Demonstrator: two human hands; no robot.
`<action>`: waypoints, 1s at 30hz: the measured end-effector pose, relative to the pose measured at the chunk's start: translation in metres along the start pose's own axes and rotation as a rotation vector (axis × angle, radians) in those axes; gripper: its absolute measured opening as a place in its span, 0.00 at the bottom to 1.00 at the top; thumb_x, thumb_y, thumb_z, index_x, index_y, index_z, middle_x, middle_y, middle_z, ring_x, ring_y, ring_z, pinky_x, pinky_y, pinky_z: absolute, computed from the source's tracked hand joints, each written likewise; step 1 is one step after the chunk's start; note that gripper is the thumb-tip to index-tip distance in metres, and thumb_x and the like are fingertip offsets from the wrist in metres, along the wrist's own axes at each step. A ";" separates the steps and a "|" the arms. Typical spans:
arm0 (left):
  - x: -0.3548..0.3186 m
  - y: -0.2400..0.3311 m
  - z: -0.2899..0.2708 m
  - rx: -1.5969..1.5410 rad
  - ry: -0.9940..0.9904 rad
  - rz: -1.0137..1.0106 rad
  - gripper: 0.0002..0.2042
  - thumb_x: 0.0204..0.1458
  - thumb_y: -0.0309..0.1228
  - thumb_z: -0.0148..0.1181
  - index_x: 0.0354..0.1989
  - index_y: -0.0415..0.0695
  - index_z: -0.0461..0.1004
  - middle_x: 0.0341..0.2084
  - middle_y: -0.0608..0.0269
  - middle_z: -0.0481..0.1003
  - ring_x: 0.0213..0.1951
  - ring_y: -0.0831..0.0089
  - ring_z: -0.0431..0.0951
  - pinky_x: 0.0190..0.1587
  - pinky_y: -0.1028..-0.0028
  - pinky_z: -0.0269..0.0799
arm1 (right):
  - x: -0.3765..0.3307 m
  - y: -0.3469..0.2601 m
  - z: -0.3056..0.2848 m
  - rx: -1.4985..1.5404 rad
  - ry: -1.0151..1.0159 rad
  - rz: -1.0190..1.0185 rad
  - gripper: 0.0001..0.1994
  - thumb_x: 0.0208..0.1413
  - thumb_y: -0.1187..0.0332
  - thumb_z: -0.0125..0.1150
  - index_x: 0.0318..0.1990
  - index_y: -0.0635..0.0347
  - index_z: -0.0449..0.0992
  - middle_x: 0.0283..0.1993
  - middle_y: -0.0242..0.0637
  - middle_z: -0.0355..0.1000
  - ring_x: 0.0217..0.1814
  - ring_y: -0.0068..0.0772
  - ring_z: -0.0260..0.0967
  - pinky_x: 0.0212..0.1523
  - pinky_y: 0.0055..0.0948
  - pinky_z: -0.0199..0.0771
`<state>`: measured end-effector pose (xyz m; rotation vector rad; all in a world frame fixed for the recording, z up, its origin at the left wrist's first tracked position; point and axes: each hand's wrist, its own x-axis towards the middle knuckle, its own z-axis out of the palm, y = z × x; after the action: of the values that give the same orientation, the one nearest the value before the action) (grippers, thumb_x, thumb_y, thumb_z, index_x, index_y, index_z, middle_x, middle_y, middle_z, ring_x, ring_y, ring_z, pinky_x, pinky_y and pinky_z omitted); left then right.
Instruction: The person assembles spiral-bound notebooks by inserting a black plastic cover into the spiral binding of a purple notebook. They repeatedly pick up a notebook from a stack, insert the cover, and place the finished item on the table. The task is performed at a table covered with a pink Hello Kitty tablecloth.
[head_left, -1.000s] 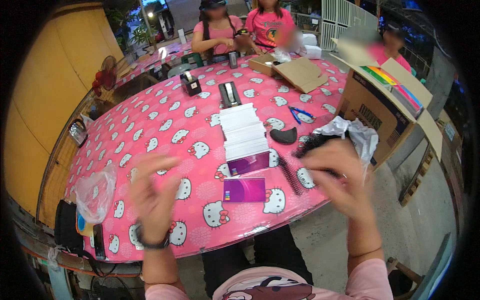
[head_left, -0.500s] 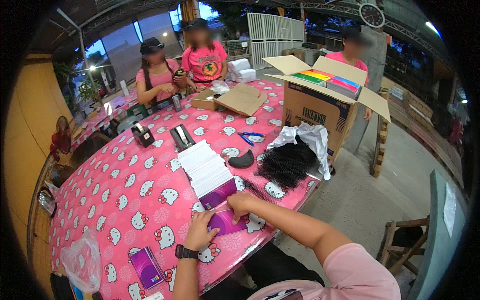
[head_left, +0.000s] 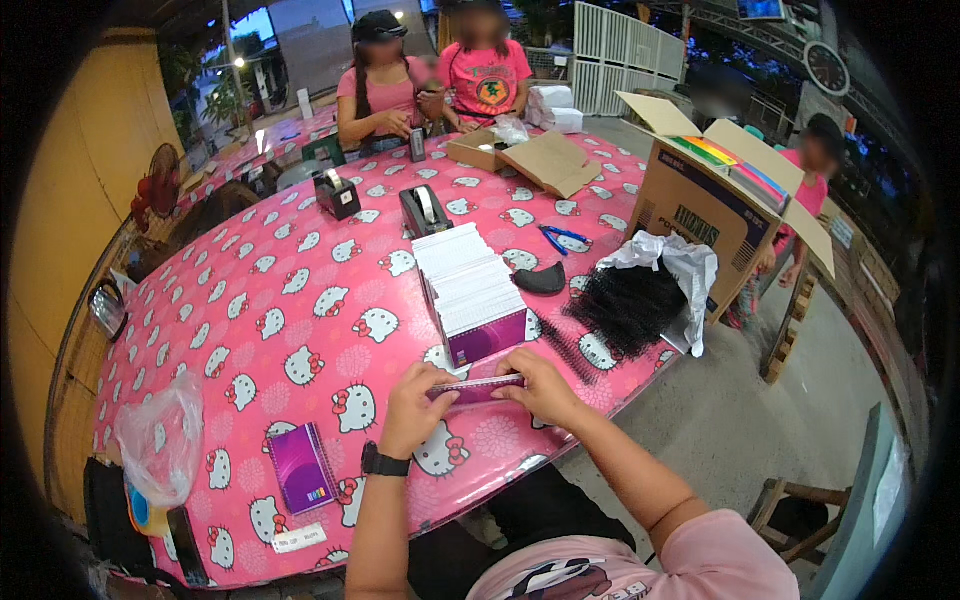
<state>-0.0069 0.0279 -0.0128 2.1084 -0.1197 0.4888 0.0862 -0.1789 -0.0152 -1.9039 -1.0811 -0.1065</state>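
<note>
Between both hands is a thin purple-covered notepad point(head_left: 477, 391), tilted up so that its long edge faces me. My left hand point(head_left: 415, 405) grips its left end, thumb on the near side. At the other end my right hand point(head_left: 545, 392) pinches it with thumb and fingers. Just beyond stands a long row of white-paged pads point(head_left: 465, 280), the nearest showing a purple cover. Right of the row lie a black crescent-shaped piece point(head_left: 540, 280) and a heap of black spiral binding coils point(head_left: 625, 308) on white wrapping. A finished-looking purple spiral notebook point(head_left: 303, 470) lies to the left.
Blue-handled pliers point(head_left: 563, 240) and two tape dispensers point(head_left: 425, 210) point(head_left: 336, 194) are farther back on the pink table point(head_left: 240, 370). An open carton point(head_left: 700, 215) of colourful notebooks stands at right. A plastic bag point(head_left: 165, 440) lies left. Co-workers stand across the table and beyond the carton.
The notepad lay flat on the table under my hands; now both hands hold it tilted up by its ends. My view has shifted, so the scene sits farther right.
</note>
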 end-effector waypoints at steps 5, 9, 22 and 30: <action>-0.010 -0.032 0.037 -0.468 0.231 -0.110 0.16 0.42 0.18 0.63 0.42 0.38 0.71 0.37 0.62 0.71 0.42 0.72 0.71 0.51 0.71 0.64 | -0.014 0.009 0.039 0.541 0.251 0.338 0.09 0.54 0.68 0.63 0.32 0.61 0.69 0.29 0.27 0.66 0.33 0.18 0.62 0.36 0.21 0.63; -0.016 -0.020 0.054 -0.400 0.387 -0.152 0.23 0.42 0.17 0.60 0.49 0.39 0.65 0.42 0.58 0.69 0.47 0.69 0.68 0.56 0.68 0.59 | -0.011 0.004 0.060 0.550 0.466 0.365 0.08 0.58 0.66 0.58 0.34 0.62 0.69 0.29 0.29 0.67 0.34 0.19 0.63 0.37 0.22 0.64; 0.001 0.014 0.040 0.568 0.061 0.360 0.19 0.42 0.21 0.57 0.46 0.50 0.76 0.31 0.66 0.73 0.36 0.68 0.71 0.38 0.68 0.63 | 0.005 0.071 -0.044 -0.415 0.374 0.313 0.12 0.49 0.65 0.61 0.36 0.66 0.76 0.38 0.49 0.73 0.44 0.52 0.67 0.47 0.43 0.67; -0.002 0.016 0.035 0.510 0.089 0.336 0.16 0.45 0.23 0.59 0.45 0.49 0.77 0.29 0.66 0.73 0.33 0.67 0.70 0.37 0.68 0.60 | 0.011 0.097 -0.053 -0.408 0.081 0.516 0.15 0.39 0.70 0.70 0.37 0.63 0.75 0.38 0.48 0.74 0.42 0.50 0.71 0.43 0.40 0.71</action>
<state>-0.0025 -0.0107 -0.0177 2.5716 -0.3301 0.8870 0.1801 -0.2308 -0.0439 -2.4648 -0.5092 -0.1156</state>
